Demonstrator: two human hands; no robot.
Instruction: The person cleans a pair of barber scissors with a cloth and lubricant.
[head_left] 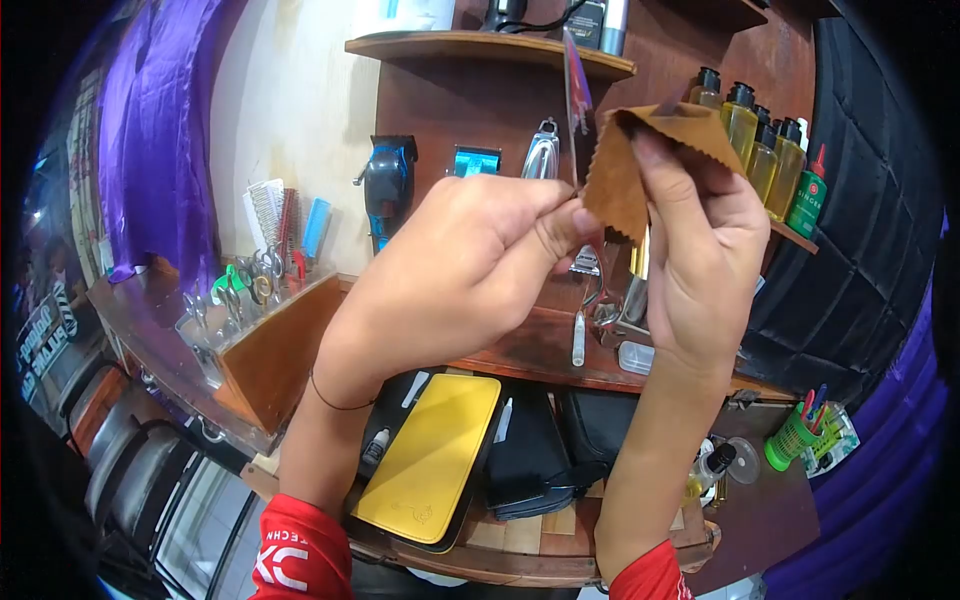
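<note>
My left hand [470, 265] is raised in the middle of the view, thumb and fingers pinched on a pair of scissors. The shiny blade of the scissors [577, 100] points up, with purple reflections on it; curved metal and a finger loop show below the hand. To its right, my right hand [705, 220] grips a brown suede-like cloth [615, 180] with zigzag edges. The cloth is folded over the fingers and hangs right beside the blade, close to my left fingertips.
Below lies a yellow case [430, 455] beside black pouches [530, 450]. A wooden holder [275, 350] with scissors and combs stands left. Hair clippers [388, 185] hang on the wall beneath a shelf [490, 50]. Bottles [740, 120] line the right; a green pen basket [790, 440] stands lower right.
</note>
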